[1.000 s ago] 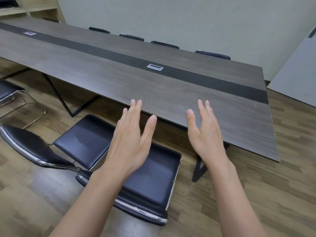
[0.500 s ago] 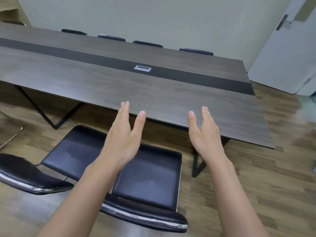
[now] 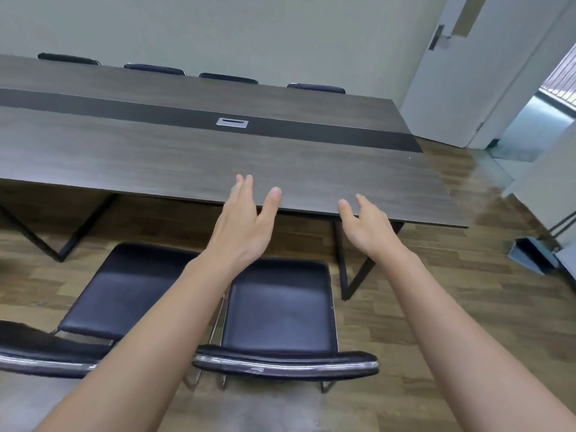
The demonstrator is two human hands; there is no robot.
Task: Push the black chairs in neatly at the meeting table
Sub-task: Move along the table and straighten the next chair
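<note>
fingers (image 3: 246,185) on my left hand (image 3: 243,226) are stretched out nearly straight and close together, thumb splayed to the side, gripping nothing. my right hand (image 3: 367,227) is open too, its fingers loosely curled and the thumb apart, also empty. both hands hang in the air over the near edge of the meeting table (image 3: 156,157), with my bare forearms reaching forward from the bottom of the view; i cannot tell if either hand touches the tabletop.

below my arms stand two black chairs on the near side of the table. the right chair (image 3: 280,307) sits squarely in front of me, its seat facing the table and its backrest with the chrome trim nearest to me; the seat's front edge lies near the table edge but not under it. the left chair (image 3: 124,285) is just beside it, seats almost touching, turned at a slight angle, and its backrest runs out of view at the lower left.

a dark strip with a small grey cable hatch (image 3: 232,122) runs along the middle of the table. on the far side, four chair backs (image 3: 227,77) show just above the tabletop, against the pale wall. a white door (image 3: 461,73) stands open at the right, and the floor is wood-patterned.
</note>
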